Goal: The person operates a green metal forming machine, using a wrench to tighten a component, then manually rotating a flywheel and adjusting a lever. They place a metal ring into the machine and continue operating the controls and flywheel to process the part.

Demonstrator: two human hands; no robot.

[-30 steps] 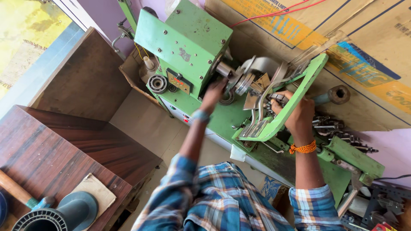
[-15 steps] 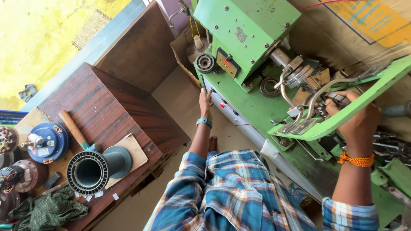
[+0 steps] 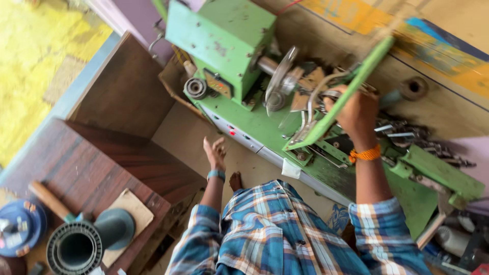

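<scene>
Right hand [image 3: 356, 109] gripping green lever [image 3: 341, 104] (slanting up-right), left hand [image 3: 215, 153] spread, empty, near green machine [image 3: 224, 43]

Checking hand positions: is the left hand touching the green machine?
No, the left hand hangs open in the air, clear of the green machine.

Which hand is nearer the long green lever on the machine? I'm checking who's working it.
Right. The right hand grips the green lever partway along it; the left hand hangs open in the air below the machine's front edge, well apart.
</scene>
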